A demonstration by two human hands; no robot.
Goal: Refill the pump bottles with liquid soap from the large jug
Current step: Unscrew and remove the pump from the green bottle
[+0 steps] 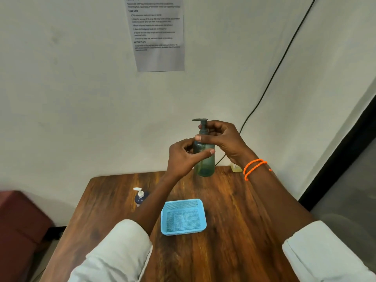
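A translucent green pump bottle [205, 165] with a dark pump head [201, 122] is held upright in the air above the far part of the wooden table [234, 210]. My left hand [183, 157] wraps around the bottle's body. My right hand [221, 139] grips the collar just under the pump head. A small dark blue pump bottle [140, 197] with a white pump stands on the table at the left. No large jug is in view.
A light blue mesh basket [183, 217] sits on the table near the middle. A small yellowish object [236, 168] lies at the far edge by the wall. A black cable [280, 64] runs down the wall. A maroon seat [18, 220] stands at the left.
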